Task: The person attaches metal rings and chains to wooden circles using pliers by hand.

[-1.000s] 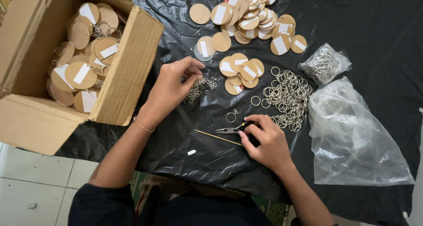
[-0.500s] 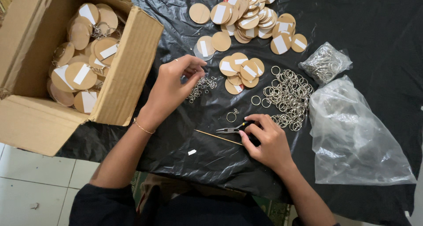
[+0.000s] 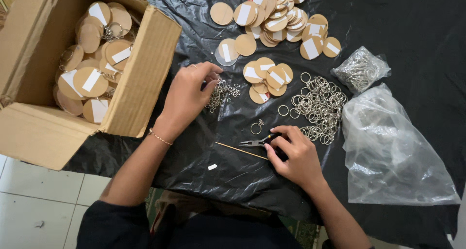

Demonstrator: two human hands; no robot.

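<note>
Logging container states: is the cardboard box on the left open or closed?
Open. The cardboard box has its flaps folded outward, and round wooden discs with white labels and metal rings show inside.

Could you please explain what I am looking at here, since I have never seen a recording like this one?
There is no machine: a person works with two bare hands, filmed from a camera on their head that looks straight down. The left hand has its fingertips on a small heap of chains. The right hand grips small pliers, whose tip lies near one ring and a thin stick. All this lies on a black plastic sheet. Also on it are round wooden discs, a pile of rings, a small bag of metal parts and a larger clear bag. To the left stands an open cardboard box holding more discs with rings on them.
</note>
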